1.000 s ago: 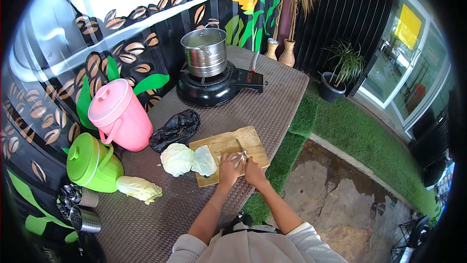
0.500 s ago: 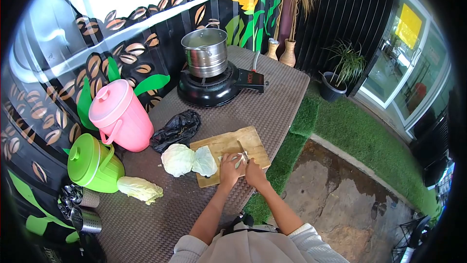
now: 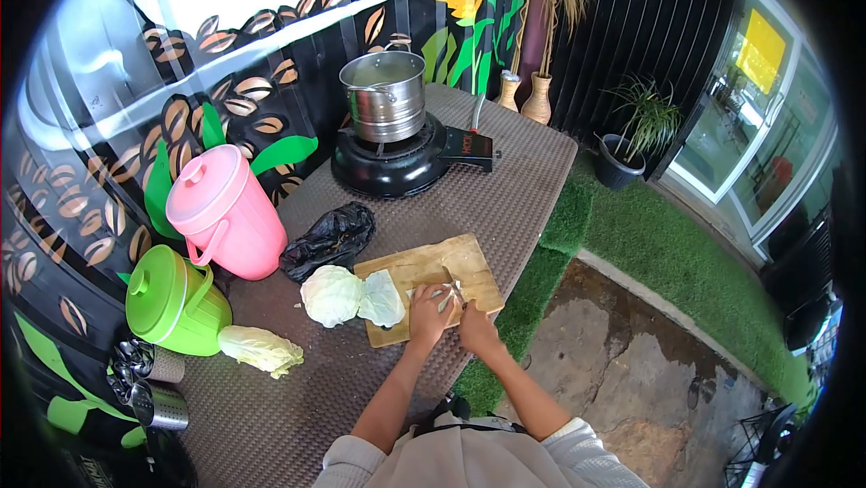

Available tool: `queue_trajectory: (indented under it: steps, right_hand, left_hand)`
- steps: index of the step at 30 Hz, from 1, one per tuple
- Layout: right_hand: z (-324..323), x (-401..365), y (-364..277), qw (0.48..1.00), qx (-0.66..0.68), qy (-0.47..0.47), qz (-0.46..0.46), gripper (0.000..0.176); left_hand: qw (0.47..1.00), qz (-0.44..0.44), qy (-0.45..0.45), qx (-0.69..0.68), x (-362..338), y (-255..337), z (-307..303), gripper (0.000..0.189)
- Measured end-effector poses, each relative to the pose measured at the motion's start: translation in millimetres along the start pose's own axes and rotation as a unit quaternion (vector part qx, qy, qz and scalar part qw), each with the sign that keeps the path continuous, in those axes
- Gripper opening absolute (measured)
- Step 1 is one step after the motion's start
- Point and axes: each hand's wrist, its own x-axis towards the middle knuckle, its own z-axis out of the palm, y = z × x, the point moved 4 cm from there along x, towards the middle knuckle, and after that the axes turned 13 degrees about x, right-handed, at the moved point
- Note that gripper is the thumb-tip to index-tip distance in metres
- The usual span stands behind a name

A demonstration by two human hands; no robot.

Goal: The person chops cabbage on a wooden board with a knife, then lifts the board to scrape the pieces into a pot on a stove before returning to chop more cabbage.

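A wooden cutting board (image 3: 406,269) lies near the table's right edge. On it my left hand (image 3: 429,315) presses a pale piece of cabbage (image 3: 444,295) with bent fingers. My right hand (image 3: 477,330) is wrapped round the handle of a knife (image 3: 453,282), whose blade lies close beside my left fingers at the piece. A loose cabbage leaf (image 3: 381,299) rests on the board's left side, touching a round cabbage head (image 3: 331,296). Farther left lies a long napa cabbage (image 3: 261,351).
A pot (image 3: 386,105) stands on a black gas stove (image 3: 390,169) at the back. A black plastic bag (image 3: 330,241), pink jug (image 3: 236,217), green jug (image 3: 176,308) and metal holder (image 3: 161,407) line the left. The table edge (image 3: 532,249) runs along the right.
My right hand has moved slightly down and right with the knife. My left hand stays on the cabbage piece. The whole view has shifted a little.
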Motion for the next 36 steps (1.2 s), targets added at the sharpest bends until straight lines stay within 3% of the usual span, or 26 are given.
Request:
queue_trajectory:
  steps: [2, 10, 16, 20, 24, 27, 31, 33, 36]
  right_hand:
    - [7, -10, -2, 0.994, 0.004, 0.113, -0.007, 0.024]
    - [-6, 9, 1, 0.999, 0.028, 0.020, -0.016, 0.026]
    - [5, -12, -12, 0.995, 0.031, 0.087, 0.025, 0.025]
    - [-4, 9, -3, 0.999, 0.035, 0.014, -0.002, 0.024]
    - [2, -3, 0, 0.999, 0.024, 0.021, -0.031, 0.024]
    - [9, -11, -2, 0.996, 0.001, 0.090, 0.029, 0.025]
    - [-4, -1, -6, 0.998, 0.009, 0.060, 0.019, 0.026]
    - [-7, 12, -2, 0.999, 0.040, 0.001, -0.031, 0.026]
    - [1, 4, 5, 0.999, 0.023, 0.020, -0.039, 0.027]
  left_hand:
    - [0.999, 0.015, 0.030, 0.003, 1, 2, -3, 0.021]
    - [1.000, -0.004, 0.009, -0.006, 1, -1, 1, 0.021]
    - [1.000, 0.011, 0.019, -0.004, 0, -3, 2, 0.021]
    - [1.000, -0.007, 0.018, -0.013, -1, -2, 0, 0.016]
    - [0.999, 0.006, 0.025, -0.020, -2, -7, 4, 0.015]
    - [0.998, 0.002, 0.035, -0.047, 0, -7, 4, 0.014]
    - [0.999, -0.008, 0.028, -0.041, -2, -7, 1, 0.012]
    - [0.999, -0.010, 0.033, -0.031, 0, -6, 1, 0.012]
    - [0.999, -0.017, 0.017, -0.036, -2, -7, 1, 0.014]
